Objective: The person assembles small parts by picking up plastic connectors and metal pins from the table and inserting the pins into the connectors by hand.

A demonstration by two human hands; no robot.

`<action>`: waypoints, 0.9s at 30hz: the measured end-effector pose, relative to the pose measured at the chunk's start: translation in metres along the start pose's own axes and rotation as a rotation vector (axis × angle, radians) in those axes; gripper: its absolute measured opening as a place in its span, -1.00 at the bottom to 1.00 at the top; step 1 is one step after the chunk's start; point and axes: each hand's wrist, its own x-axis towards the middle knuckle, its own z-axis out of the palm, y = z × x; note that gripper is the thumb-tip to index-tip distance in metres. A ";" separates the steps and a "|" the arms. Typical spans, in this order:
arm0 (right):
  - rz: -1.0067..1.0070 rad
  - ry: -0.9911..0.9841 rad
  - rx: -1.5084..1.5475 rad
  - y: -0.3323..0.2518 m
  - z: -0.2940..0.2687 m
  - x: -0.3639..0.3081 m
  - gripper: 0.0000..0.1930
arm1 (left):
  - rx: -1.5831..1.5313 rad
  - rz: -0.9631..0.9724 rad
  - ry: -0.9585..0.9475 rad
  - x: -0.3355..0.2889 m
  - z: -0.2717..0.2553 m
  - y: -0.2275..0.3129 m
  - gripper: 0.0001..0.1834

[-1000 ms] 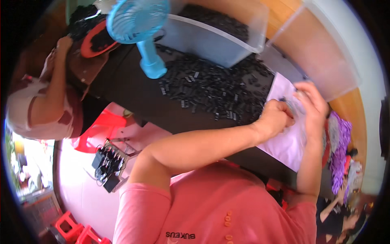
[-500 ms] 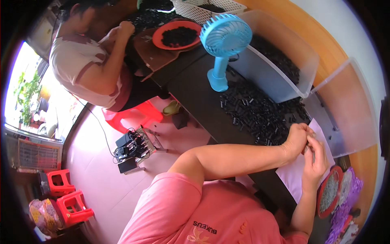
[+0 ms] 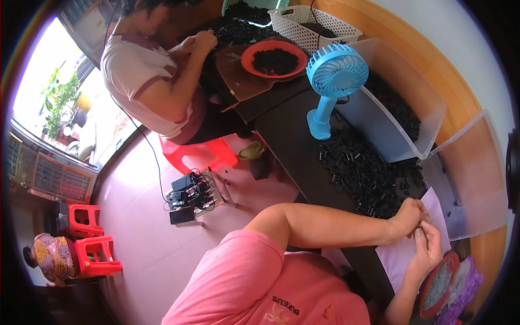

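Note:
My left hand (image 3: 409, 218) and my right hand (image 3: 426, 249) meet fingertip to fingertip at the right, above a pale sheet of paper (image 3: 388, 259). Both have their fingers pinched together. Whatever lies between them is too small and too covered to make out. Just beyond my left hand spreads a heap of short black tubular pieces (image 3: 364, 176) on the dark table (image 3: 287, 132). Close to my right forearm is a red dish (image 3: 426, 310) holding small grey pieces.
A light blue fan (image 3: 337, 73) stands behind the heap, beside a clear plastic bin (image 3: 379, 127) of black pieces. Farther back are a red plate (image 3: 249, 66) and a white basket (image 3: 295, 33). At the far left sits a co-worker (image 3: 146, 81). Purple plastic (image 3: 467, 290) lies at the right.
The whole view has shifted, so the scene sits farther right and lower. My hands stay together over the paper, with only slight finger movement.

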 end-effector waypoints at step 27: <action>-0.180 0.079 -0.196 0.020 -0.034 0.011 -0.85 | 0.272 0.032 -0.279 -0.013 0.004 0.003 -0.89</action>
